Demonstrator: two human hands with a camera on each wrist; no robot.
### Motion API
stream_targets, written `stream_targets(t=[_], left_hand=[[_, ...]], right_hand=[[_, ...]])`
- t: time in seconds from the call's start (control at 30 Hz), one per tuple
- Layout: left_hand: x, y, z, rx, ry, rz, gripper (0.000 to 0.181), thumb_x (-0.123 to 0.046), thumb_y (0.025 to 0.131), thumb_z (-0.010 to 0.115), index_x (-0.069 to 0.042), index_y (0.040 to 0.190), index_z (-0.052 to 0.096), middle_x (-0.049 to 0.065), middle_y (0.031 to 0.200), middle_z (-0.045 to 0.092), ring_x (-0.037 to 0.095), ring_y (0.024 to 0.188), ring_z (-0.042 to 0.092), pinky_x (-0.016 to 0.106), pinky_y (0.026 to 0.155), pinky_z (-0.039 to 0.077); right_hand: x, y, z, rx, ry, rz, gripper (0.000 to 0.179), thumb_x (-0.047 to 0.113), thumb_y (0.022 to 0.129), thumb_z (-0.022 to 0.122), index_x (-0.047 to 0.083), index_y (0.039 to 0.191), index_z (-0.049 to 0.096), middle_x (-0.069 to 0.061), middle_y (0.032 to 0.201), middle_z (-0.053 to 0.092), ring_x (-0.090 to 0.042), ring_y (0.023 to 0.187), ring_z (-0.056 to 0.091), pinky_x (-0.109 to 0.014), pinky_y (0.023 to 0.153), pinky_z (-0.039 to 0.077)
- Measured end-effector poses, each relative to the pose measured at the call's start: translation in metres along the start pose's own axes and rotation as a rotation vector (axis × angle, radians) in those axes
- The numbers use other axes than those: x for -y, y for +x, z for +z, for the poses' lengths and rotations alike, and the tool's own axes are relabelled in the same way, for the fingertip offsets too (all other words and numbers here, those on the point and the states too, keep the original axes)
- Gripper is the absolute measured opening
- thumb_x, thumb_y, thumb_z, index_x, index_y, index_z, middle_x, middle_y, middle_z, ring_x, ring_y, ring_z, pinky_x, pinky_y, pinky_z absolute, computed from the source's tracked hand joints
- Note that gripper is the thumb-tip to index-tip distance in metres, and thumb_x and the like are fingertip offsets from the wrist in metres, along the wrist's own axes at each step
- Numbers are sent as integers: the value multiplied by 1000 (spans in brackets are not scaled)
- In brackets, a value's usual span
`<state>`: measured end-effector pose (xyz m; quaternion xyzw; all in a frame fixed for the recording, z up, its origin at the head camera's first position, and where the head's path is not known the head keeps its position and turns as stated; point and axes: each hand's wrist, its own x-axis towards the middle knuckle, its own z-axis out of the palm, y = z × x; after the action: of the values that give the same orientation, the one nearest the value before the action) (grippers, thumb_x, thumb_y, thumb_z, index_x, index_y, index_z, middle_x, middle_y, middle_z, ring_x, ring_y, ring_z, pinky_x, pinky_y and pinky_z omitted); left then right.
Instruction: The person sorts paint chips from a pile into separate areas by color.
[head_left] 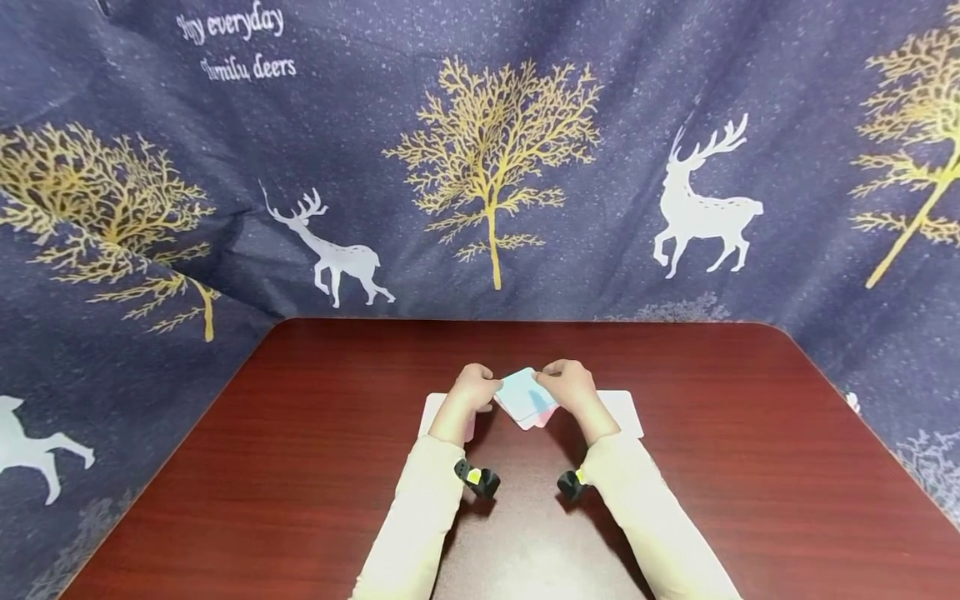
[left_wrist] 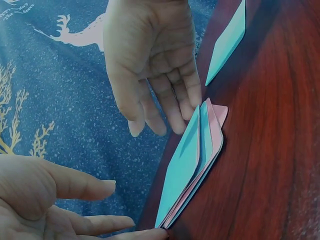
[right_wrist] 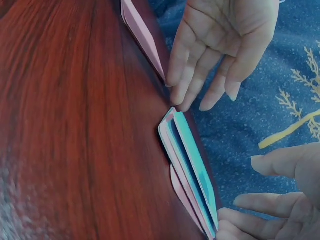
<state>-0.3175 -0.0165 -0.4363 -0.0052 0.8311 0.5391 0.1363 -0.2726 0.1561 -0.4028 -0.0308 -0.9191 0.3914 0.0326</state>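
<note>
A loose stack of rounded cards [head_left: 525,395] lies between the two hands, light blue on top with pink ones showing beneath. Its edges are fanned out unevenly in both wrist views. The left hand [head_left: 474,387] is at the stack's left corner; in the left wrist view its fingertips [left_wrist: 159,233] touch that corner, thumb held apart. On the opposite side is the right hand [head_left: 567,385], whose fingertips [right_wrist: 220,227] touch the stack in the right wrist view while its thumb stands away. Neither hand's fingers curl round the cards.
A pinkish card or pile [head_left: 431,412] lies by the left wrist, partly covered by it. Another pale card or pile [head_left: 624,412] lies beside the right wrist. The reddish-brown table [head_left: 337,358] ends at a dark blue cloth [head_left: 450,308] printed with trees and deer.
</note>
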Motion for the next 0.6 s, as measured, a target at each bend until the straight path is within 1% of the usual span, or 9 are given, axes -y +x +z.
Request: stream_targets(t=[0.1,0.13,0.17,0.2,0.23,0.37,0.43,0.6], left_hand=[[-14,-20,-4,11,-14,17,46,-10,92,59,16,126,44,30,130,46,33,100,64,39,74,59],[-18,-25,-5,11,-19,20,46,-10,92,59,16,126,43,30,130,46,34,100,63,39,75,58],[-26,-34,-5,4,-18,-8,45,-8,92,57,14,129,42,29,133,44,36,105,61,42,79,57],[-28,-38,-6,1,-7,-8,44,-7,94,55,14,129,41,29,133,43,37,107,60,42,82,56],[-31,-42,-6,-1,-7,-3,44,-7,94,54,14,130,41,29,133,44,38,108,60,42,82,56],[-33,-46,-8,0,-17,-1,44,-7,95,53,13,131,41,29,132,45,38,110,58,42,85,55],[-32,-45,-9,7,-35,-6,45,-8,94,55,12,131,42,28,133,45,38,112,57,42,86,55],[-30,-44,-10,7,-29,-1,45,-9,93,56,11,132,42,27,135,45,37,110,58,42,85,56]], right_hand=[[-1,1,1,6,-5,2,35,27,87,62,-3,103,69,-18,101,71,-37,98,62,-45,85,52],[-1,1,1,8,-5,5,35,28,87,62,-2,103,69,-18,101,71,-37,98,62,-45,85,52],[-1,1,1,10,-6,8,35,28,86,62,-2,103,69,-18,101,71,-36,97,62,-45,84,52],[-1,1,1,13,-4,11,35,28,86,61,-2,103,70,-18,101,71,-36,97,62,-44,84,52],[0,1,2,17,-2,12,35,28,86,61,-2,103,70,-18,101,71,-36,97,62,-44,84,52],[1,1,2,21,1,17,35,28,86,61,-1,104,70,-18,102,71,-35,97,62,-44,84,52],[1,2,2,21,-2,18,35,28,86,61,-1,104,70,-18,102,70,-34,97,62,-44,84,52],[0,2,5,32,-3,8,34,27,87,60,-1,104,70,-17,104,70,-37,103,61,-46,88,51]])
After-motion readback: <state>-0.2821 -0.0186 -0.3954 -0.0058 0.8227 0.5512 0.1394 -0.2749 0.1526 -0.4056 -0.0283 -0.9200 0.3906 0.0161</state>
